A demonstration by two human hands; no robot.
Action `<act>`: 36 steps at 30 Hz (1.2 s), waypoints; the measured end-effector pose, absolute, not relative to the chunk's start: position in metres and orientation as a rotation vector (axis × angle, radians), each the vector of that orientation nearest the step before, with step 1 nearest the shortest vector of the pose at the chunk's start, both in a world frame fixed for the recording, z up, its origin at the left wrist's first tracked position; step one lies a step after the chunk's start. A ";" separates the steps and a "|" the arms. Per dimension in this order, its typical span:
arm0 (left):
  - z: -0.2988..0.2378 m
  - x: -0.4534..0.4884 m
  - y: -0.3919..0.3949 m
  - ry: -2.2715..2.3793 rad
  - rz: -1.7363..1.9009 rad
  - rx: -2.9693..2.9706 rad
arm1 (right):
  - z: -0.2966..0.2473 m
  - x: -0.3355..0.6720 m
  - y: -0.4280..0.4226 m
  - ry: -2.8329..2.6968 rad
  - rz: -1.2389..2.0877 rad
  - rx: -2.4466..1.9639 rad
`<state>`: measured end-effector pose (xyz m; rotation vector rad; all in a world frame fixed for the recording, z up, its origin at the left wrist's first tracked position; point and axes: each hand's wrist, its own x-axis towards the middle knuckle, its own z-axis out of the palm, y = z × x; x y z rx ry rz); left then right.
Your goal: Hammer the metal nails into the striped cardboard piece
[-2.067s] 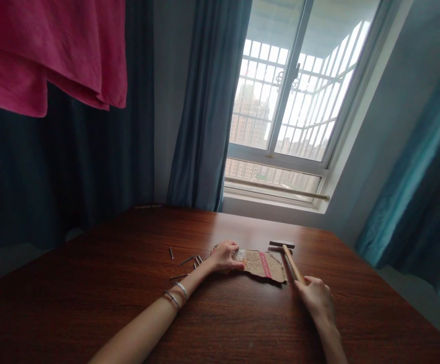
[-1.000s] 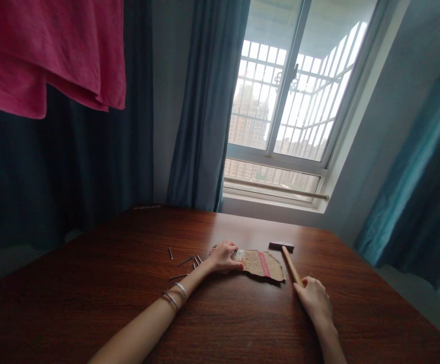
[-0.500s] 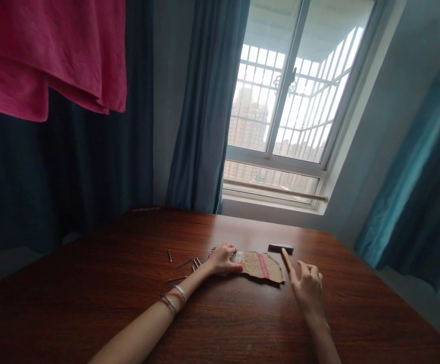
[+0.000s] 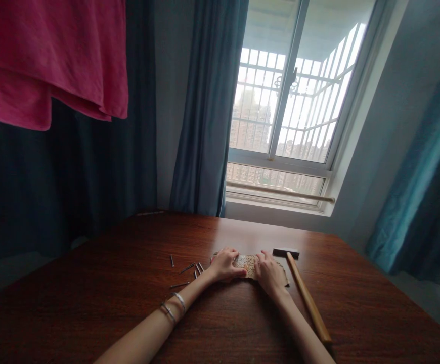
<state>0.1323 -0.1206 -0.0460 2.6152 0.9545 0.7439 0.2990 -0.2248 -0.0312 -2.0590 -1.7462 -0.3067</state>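
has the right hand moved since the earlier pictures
Yes: the right hand went left and nearer the window, from the hammer to the patterned cardboard.

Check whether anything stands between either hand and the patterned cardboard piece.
Nothing visible does: the left hand is on the left part of the patterned cardboard piece, the right hand over its right part. The hammer lies off to the right, the loose nails to the left.

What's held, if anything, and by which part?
Patterned cardboard, gripped near its left end by the left hand; the right hand lies across its right part, grip unclear. The hammer is unheld.
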 end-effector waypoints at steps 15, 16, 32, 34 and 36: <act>-0.044 0.130 -0.122 0.935 0.715 2.644 | -0.052 0.311 -0.217 -1.714 -0.276 -2.054; -0.045 0.130 -0.122 0.934 0.720 2.646 | -0.053 0.311 -0.217 -1.711 -0.276 -2.051; -0.013 0.052 -0.098 1.129 0.864 2.630 | -0.051 0.310 -0.220 -1.694 -0.306 -2.056; -0.005 0.021 -0.086 1.410 0.760 2.574 | -0.052 0.310 -0.220 -1.687 -0.301 -2.059; 0.000 -0.010 -0.073 1.650 0.567 2.445 | -0.052 0.309 -0.220 -1.683 -0.296 -2.063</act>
